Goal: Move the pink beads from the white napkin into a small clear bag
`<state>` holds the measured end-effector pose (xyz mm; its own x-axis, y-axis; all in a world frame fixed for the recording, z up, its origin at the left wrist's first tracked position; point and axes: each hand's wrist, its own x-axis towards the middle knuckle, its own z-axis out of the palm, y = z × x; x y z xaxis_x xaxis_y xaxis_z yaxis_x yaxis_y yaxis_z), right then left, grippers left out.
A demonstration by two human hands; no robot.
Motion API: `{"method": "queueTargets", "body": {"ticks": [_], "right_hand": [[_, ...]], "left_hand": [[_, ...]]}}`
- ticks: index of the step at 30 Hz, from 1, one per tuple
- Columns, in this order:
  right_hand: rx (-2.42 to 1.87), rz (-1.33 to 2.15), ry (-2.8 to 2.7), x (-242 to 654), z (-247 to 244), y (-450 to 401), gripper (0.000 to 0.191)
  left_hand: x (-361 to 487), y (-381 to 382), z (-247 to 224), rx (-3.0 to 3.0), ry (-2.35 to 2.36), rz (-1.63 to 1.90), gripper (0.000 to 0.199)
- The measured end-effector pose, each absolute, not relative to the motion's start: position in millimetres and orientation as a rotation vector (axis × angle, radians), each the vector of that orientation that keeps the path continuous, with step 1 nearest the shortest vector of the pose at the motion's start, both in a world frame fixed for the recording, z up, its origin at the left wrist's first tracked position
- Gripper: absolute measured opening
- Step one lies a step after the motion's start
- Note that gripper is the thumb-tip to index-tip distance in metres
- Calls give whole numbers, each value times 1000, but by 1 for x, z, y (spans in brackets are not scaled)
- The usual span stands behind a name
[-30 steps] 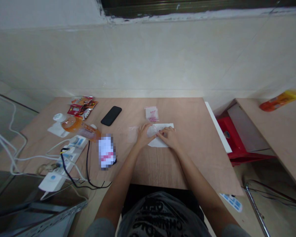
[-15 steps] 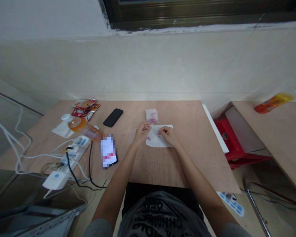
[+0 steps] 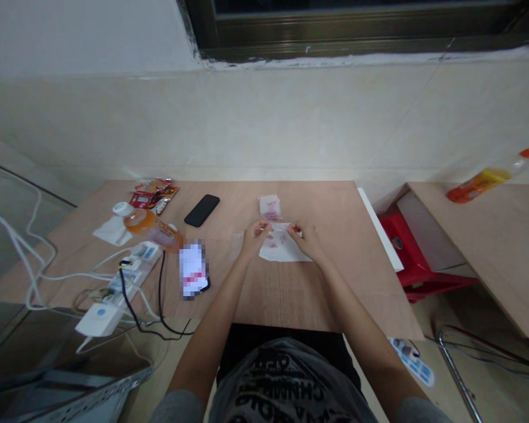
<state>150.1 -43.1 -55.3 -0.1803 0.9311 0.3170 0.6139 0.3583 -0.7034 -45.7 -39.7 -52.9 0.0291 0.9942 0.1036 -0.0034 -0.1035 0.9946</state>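
On the wooden table [image 3: 291, 299] lies a white sheet [image 3: 282, 251] with small pinkish-red bits on it. My left hand [image 3: 254, 236] is over the sheet's left edge, thumb and fingers pinched together; what they hold is too small to name. At the sheet's upper right, my right hand [image 3: 305, 239] is also pinched, its fingertips on or just above the sheet, with anything between them too small to make out. Just beyond the hands is a small clear packet [image 3: 270, 208] with pink-red pieces at its lower end.
Left of my hands are a black phone [image 3: 201, 210], a lit phone [image 3: 194, 270], an orange drink bottle [image 3: 152, 229], snack wrappers [image 3: 152, 195] and a power strip [image 3: 119, 291] with cables. A red stool [image 3: 408, 249] and another bottle [image 3: 480, 184] are at right.
My right hand has moved slightly up toward the sheet's far edge. My left hand has shifted a little to the right. The whole view has shifted slightly.
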Motion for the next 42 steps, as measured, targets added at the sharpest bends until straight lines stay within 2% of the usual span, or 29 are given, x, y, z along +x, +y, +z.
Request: {"method": "queueTargets", "body": {"ticks": [30,42], "right_hand": [[-1138,580,-2032,144,-13,-39,25],[-1180,500,-2071,136,-5,-45,33]], "left_hand": [[-41,-50,-25,1268,1090,1326,34],[-33,-53,-23,1347,1073,1269,33]]}}
